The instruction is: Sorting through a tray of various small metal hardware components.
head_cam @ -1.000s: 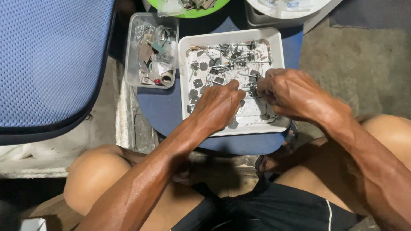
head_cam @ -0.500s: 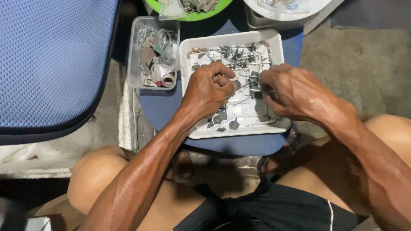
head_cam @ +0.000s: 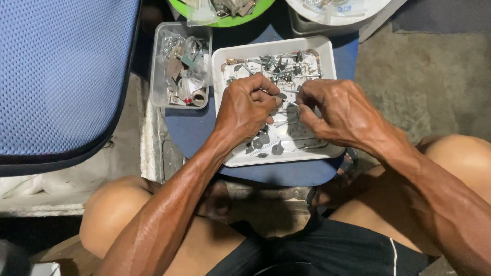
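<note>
Background: a blue mesh chair back (head_cam: 61,76) at left, a round blue stool seat (head_cam: 286,174) at centre, and a rough grey concrete floor (head_cam: 424,82) at right, dimly lit.

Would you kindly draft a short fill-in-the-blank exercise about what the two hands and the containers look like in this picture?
1. Both hands, the left hand and the right hand, work over a ______ square tray of small metal parts.
2. Between the fingertips of the two hands runs a thin metal ______.
3. The clear plastic box of odds and ends sits to the ______ of the tray.
4. The tray rests on a ______ round surface.

Missing words: white; pin; left; blue
</note>
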